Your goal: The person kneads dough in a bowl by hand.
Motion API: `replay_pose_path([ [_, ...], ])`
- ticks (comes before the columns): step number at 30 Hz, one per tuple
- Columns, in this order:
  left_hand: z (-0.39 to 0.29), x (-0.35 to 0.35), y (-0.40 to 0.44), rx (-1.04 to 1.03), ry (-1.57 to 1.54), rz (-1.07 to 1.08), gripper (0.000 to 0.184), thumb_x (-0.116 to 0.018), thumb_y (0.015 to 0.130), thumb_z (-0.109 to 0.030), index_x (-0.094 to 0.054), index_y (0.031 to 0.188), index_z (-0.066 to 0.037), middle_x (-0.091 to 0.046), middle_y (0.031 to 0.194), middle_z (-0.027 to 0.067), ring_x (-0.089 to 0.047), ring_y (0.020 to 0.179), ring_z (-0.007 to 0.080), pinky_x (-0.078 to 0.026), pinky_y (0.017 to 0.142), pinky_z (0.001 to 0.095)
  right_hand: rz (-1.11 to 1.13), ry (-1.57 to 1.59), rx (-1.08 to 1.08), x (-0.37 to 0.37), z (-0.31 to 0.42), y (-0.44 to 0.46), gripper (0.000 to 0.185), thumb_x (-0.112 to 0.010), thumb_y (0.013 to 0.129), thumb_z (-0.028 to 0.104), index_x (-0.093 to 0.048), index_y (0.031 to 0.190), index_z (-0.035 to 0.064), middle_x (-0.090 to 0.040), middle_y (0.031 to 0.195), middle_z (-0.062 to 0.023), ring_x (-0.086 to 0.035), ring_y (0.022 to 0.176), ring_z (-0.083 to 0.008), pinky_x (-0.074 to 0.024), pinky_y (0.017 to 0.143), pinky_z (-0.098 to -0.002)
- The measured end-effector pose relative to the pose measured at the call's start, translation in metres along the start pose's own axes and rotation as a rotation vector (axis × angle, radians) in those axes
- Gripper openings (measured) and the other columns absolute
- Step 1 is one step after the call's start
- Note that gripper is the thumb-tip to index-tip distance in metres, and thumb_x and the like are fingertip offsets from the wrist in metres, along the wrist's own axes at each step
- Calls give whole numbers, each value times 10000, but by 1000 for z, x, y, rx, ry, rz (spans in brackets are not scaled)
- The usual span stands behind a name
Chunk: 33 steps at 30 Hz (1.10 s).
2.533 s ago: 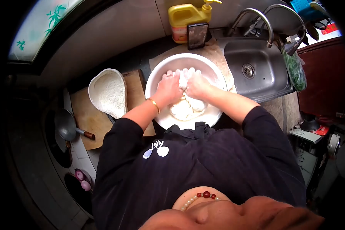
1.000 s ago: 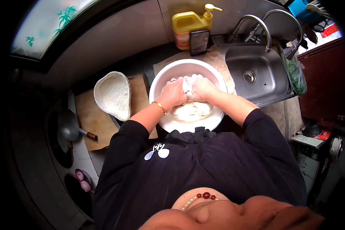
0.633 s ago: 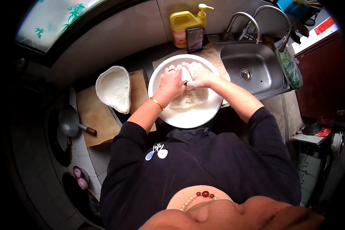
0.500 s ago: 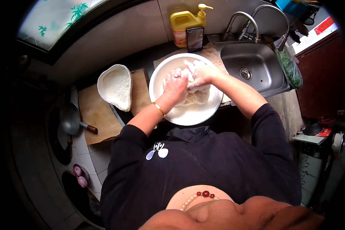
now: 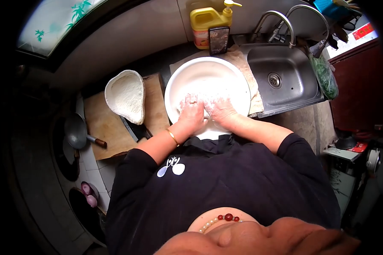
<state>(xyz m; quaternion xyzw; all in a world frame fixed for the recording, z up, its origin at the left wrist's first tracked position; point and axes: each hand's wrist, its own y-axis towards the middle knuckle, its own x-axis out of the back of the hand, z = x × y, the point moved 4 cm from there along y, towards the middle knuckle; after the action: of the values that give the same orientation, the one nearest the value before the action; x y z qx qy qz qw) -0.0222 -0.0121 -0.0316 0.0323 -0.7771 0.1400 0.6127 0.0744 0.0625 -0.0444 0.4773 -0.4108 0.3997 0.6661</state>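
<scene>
A large white bowl stands on the counter in front of me. Inside it, flour-coated dough shows in part between my hands, and they hide most of it. My left hand, with a ring on one finger, presses into the dough with its fingers bent. Close beside it, my right hand bears down on the same dough, fingers curled into it and dusted white. The fingertips of both hands are partly hidden by flour. Both hands are in the half of the bowl nearer my body.
Left of the bowl, a scoop-shaped container of flour stands on a wooden board. A ladle and onions lie farther left. Behind the bowl are a phone and a yellow jug. A steel sink adjoins on the right.
Both hands have moved down toward my body, from the bowl's middle to its near side. They have spread slightly apart from being pressed together, and the far inside of the bowl is now uncovered.
</scene>
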Motion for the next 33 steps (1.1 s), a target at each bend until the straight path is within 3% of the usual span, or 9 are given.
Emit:
replay_pose_path([
  [1, 1, -2, 4, 15, 12, 7, 868, -750, 670, -367, -353, 1319, 52, -401, 1315, 253, -341, 1263, 442, -324, 1026, 535, -56, -30, 18, -1, -2, 3, 449, -614, 722, 160, -531, 1150, 53, -544, 1141, -181, -529, 1026, -379, -417, 839, -505],
  [5, 4, 15, 29, 74, -32, 139, 756, -731, 684, -404, -426, 1226, 26, -457, 1251, 232, -411, 1198, 403, -377, 979, 508, 261, 110, -118, -9, -23, 22, 484, -670, 681, 187, -531, 1125, 54, -548, 1095, -180, -535, 986, -373, -429, 801, -491],
  [8, 11, 17, 47, 112, -40, 119, 590, -706, 700, -317, -481, 1151, -11, -503, 1194, 205, -470, 1121, 400, -416, 908, 554, 326, 87, -153, -9, -36, 41, 501, -690, 666, 196, -526, 1118, 56, -548, 1072, -181, -537, 974, -363, -435, 790, -480],
  [13, 32, 6, 78, 72, -48, 44, 562, -659, 735, -328, -466, 1168, -28, -556, 1101, 203, -518, 1063, 387, -474, 874, 484, 539, 25, -276, 15, -48, 80, 558, -691, 689, 221, -497, 1188, 64, -547, 1083, -176, -531, 1020, -340, -433, 833, -463],
  [20, 32, 17, 77, 86, -49, 0, 557, -659, 746, -379, -495, 1139, -19, -558, 1106, 212, -537, 1075, 374, -477, 900, 444, 397, -38, -292, 5, -51, 77, 578, -679, 698, 202, -503, 1239, 101, -556, 1098, -150, -545, 1051, -309, -442, 872, -472],
  [25, 13, 20, 48, 2, -8, -109, 600, -727, 687, -337, -476, 1123, -10, -562, 1075, 193, -534, 1049, 365, -461, 877, 476, 730, 178, -338, 19, -68, 91, 1131, -820, 535, 410, -265, 1465, 82, -522, 1281, -218, -513, 1173, -367, -443, 977, -404],
  [28, 3, 22, 20, -87, 21, -103, 692, -697, 696, -351, -412, 1204, 22, -486, 1179, 245, -450, 1136, 410, -390, 930, 535, 808, 173, -297, 28, -60, 79, 1090, -820, 517, 428, -341, 1428, 70, -604, 1175, -200, -601, 1053, -334, -490, 905, -407],
  [30, 2, 12, 4, -115, 33, -85, 804, -680, 705, -376, -349, 1292, 62, -389, 1290, 317, -381, 1203, 459, -362, 962, 547, 673, 109, -216, 29, -45, 62, 768, -787, 560, 343, -544, 1219, 32, -668, 944, -186, -640, 914, -325, -517, 797, -412],
  [33, -4, 12, -20, -121, 19, 28, 992, -667, 722, -426, -181, 1406, 104, -171, 1440, 370, -135, 1365, 505, -220, 1069, 603, 401, 108, -165, 14, -22, 25, 428, -687, 660, 191, -628, 1049, 22, -663, 899, -189, -642, 866, -334, -516, 768, -405],
])
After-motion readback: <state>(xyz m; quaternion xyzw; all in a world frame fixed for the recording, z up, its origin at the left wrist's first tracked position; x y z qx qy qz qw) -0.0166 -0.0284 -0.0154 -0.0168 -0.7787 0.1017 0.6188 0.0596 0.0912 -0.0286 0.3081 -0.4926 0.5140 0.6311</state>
